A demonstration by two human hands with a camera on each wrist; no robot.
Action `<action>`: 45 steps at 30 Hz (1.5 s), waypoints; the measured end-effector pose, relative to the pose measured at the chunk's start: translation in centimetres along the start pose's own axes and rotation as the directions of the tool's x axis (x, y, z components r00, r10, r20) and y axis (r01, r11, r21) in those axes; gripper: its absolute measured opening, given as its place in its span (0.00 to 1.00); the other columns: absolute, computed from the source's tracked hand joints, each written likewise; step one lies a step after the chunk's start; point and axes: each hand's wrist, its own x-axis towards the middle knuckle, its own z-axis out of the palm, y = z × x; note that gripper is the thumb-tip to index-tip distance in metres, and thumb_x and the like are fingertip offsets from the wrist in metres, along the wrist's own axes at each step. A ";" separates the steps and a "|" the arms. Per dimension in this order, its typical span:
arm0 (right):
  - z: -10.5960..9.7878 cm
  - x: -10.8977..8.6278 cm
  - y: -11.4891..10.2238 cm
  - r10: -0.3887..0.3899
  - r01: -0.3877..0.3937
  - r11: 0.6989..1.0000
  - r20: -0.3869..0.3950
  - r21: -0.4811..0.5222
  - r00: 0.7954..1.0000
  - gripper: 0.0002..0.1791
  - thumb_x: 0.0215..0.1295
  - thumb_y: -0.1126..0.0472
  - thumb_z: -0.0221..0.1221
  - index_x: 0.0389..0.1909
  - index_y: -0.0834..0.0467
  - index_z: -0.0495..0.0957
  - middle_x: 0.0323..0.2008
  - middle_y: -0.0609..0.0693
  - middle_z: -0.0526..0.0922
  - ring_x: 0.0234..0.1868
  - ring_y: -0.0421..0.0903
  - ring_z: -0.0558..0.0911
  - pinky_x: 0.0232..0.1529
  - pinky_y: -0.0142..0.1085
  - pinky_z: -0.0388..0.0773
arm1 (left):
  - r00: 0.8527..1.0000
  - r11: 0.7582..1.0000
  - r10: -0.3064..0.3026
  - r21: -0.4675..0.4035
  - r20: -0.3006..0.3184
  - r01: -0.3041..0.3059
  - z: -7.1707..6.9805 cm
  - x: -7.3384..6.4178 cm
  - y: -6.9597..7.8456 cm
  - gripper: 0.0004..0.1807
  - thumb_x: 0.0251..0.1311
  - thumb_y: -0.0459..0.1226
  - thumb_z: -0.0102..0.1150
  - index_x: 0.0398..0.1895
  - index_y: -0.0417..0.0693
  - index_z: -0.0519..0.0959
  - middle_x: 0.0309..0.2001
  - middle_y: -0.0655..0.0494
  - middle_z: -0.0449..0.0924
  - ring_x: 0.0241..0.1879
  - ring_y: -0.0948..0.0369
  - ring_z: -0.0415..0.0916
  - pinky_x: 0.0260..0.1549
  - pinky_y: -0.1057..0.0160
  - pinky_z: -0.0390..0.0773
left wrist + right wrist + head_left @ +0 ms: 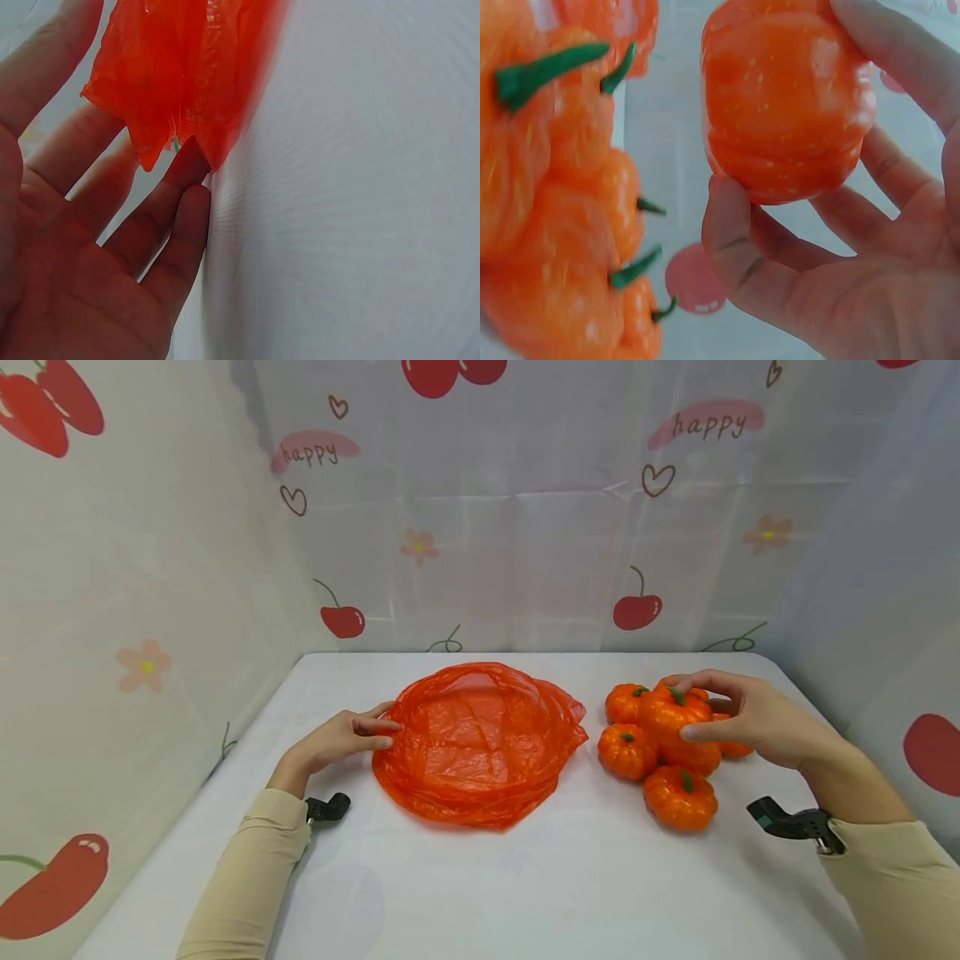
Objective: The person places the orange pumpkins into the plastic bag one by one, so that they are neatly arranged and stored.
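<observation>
In the head view a thin orange-red plastic bag [480,743] lies on the table with its mouth spread wide. My left hand [341,739] is at the bag's left rim, fingers loosely extended. Up close in the left wrist view, the fingers [157,217] touch or nearly touch the hanging plastic [165,82]. On the right, my right hand [757,718] holds a small orange toy pumpkin [667,718] above a cluster of similar ones. Its thumb and fingertips grip the pumpkin's sides, and the right wrist view shows the speckled pumpkin [787,97] apart from the others.
Several more orange pumpkins with green stems sit together at the right, including one nearest the front [681,799] and one at the left [627,752]. White table surface [480,893] extends in front of the bag. Printed curtains [510,568] stand behind and at both sides.
</observation>
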 end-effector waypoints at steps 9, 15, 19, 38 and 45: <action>2.5 2.4 -2.5 0.040 -0.040 0.999 -0.012 -0.031 0.999 0.32 0.60 0.47 0.74 0.63 0.49 0.76 0.69 0.48 0.75 0.66 0.54 0.76 0.55 0.31 0.82 | 1.000 1.000 -0.006 0.014 0.008 0.006 0.2 0.0 -0.1 0.27 0.64 0.50 0.70 0.65 0.55 0.82 0.82 0.57 0.54 0.84 0.47 0.42 0.78 0.36 0.52; 4.1 3.6 -4.0 0.126 -0.126 0.991 -0.005 0.034 0.992 0.36 0.57 0.44 0.74 0.65 0.46 0.75 0.70 0.51 0.72 0.63 0.57 0.78 0.57 0.45 0.81 | 1.000 1.000 -0.004 0.017 0.008 0.004 0.2 -0.1 -0.2 0.27 0.64 0.51 0.69 0.64 0.55 0.82 0.82 0.57 0.55 0.83 0.47 0.43 0.77 0.36 0.54; 5.1 4.5 -4.9 0.128 -0.128 0.989 0.007 0.068 0.992 0.36 0.59 0.45 0.74 0.66 0.47 0.73 0.72 0.54 0.69 0.62 0.57 0.78 0.55 0.44 0.82 | 1.000 1.000 -0.006 0.021 0.021 0.005 0.0 -0.4 -0.3 0.27 0.64 0.50 0.69 0.65 0.54 0.82 0.83 0.55 0.53 0.84 0.46 0.42 0.77 0.35 0.53; 9.3 9.1 -9.6 0.075 -0.072 0.983 -0.013 0.170 0.997 0.32 0.57 0.47 0.75 0.62 0.45 0.76 0.70 0.48 0.72 0.61 0.58 0.79 0.56 0.48 0.81 | 1.000 1.000 0.003 0.012 0.013 -0.003 -0.5 -0.3 0.1 0.27 0.64 0.49 0.69 0.65 0.53 0.82 0.83 0.56 0.53 0.84 0.47 0.42 0.78 0.36 0.53; 11.1 10.8 -10.4 0.037 -0.037 0.968 0.001 0.247 0.999 0.29 0.59 0.55 0.75 0.61 0.50 0.77 0.67 0.50 0.74 0.57 0.58 0.82 0.52 0.44 0.85 | 1.000 1.000 0.014 -0.002 0.017 -0.014 -0.2 0.1 -0.4 0.26 0.63 0.49 0.70 0.63 0.54 0.83 0.82 0.57 0.54 0.84 0.49 0.42 0.79 0.38 0.51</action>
